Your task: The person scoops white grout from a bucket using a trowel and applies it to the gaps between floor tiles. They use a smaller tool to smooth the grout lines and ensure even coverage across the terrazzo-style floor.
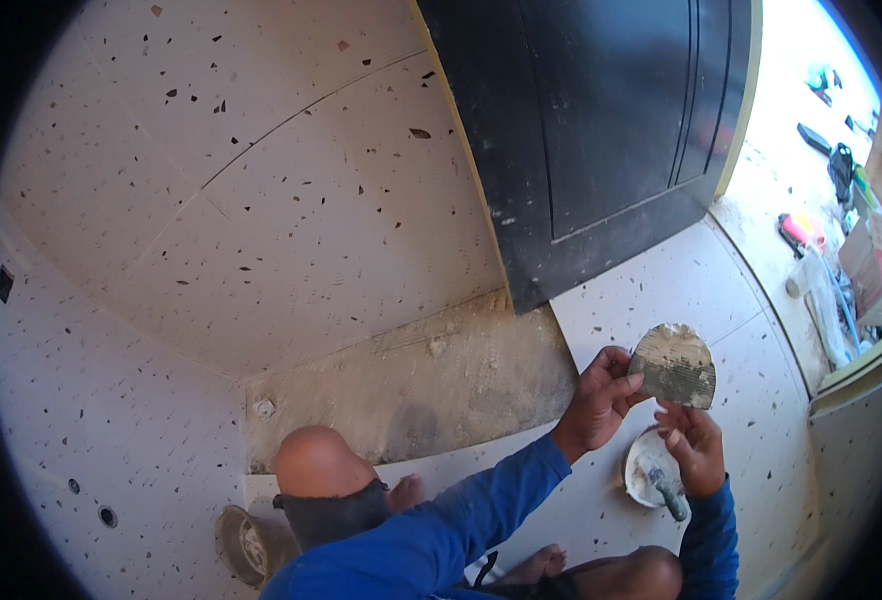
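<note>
The biggest thing is the tiled wall [261, 200], white with small dark specks, which fills the upper left of the view. Right of it stands the black door [601, 130], and I take this door as the landmark. Below the door the same speckled tiles cover the floor [661, 300]. Just under the lower left corner of the door lies a bare grey strip [421, 380] along the foot of the wall, without tile, rough and sandy; probably it is left open because the tiling there is not finished.

Right of the door, through the bright doorway [811, 200], some loose objects lie outside: a red thing, dark tools and a brown cardboard box. They are too small and too bright to tell any label.

Below the door the person squats, one bare knee [316, 465] to the lower left. The left hand [596, 400] is closed on the edge of a flat scraper [673, 365] and holds it upright with the dirty grey blade toward the face, I think to see or clean it. The right hand [696, 450], directly under the scraper, grips a small trowel [656, 475] with a dark handle, its blade smeared with pale paste. Both tools are below the right lower corner of the door, above the floor.
</note>
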The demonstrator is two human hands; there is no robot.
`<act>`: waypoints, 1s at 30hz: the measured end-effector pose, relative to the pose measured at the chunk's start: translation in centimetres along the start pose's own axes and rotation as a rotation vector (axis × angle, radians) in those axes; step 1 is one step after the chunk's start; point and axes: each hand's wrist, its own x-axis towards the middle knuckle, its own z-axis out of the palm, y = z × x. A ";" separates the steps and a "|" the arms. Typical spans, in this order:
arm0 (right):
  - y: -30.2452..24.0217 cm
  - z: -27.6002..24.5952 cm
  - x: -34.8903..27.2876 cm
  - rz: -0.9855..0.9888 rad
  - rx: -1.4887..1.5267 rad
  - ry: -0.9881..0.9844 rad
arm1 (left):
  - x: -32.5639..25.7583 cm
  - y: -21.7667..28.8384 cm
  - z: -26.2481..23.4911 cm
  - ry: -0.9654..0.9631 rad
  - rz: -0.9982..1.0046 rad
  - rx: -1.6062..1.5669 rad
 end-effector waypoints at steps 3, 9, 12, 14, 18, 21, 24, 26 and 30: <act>-2.9 2.9 4.1 -0.032 0.087 0.025 | 0.2 2.0 1.0 -0.010 0.121 -0.008; -7.4 11.0 10.4 -0.041 0.508 0.082 | 0.9 10.0 0.4 0.062 0.333 0.273; -7.7 11.7 11.3 -0.001 0.554 0.090 | 3.1 17.6 -1.0 0.193 0.546 0.602; -8.4 13.3 10.7 0.042 0.609 0.129 | 5.2 22.7 -0.4 0.322 0.682 0.801; -10.6 18.2 7.7 0.011 0.693 0.208 | 10.6 27.6 0.0 0.267 0.706 1.030; -11.5 20.3 4.6 -0.012 0.677 0.328 | 11.7 26.8 1.0 0.215 0.791 1.151; -12.4 22.1 2.8 -0.039 0.634 0.434 | 12.0 26.6 0.6 0.255 0.839 1.195; -13.3 23.6 2.0 -0.060 0.611 0.509 | 11.9 26.3 0.5 0.272 0.849 1.213; -14.0 26.1 0.9 -0.109 0.676 0.524 | 11.2 24.6 0.3 0.223 0.909 1.224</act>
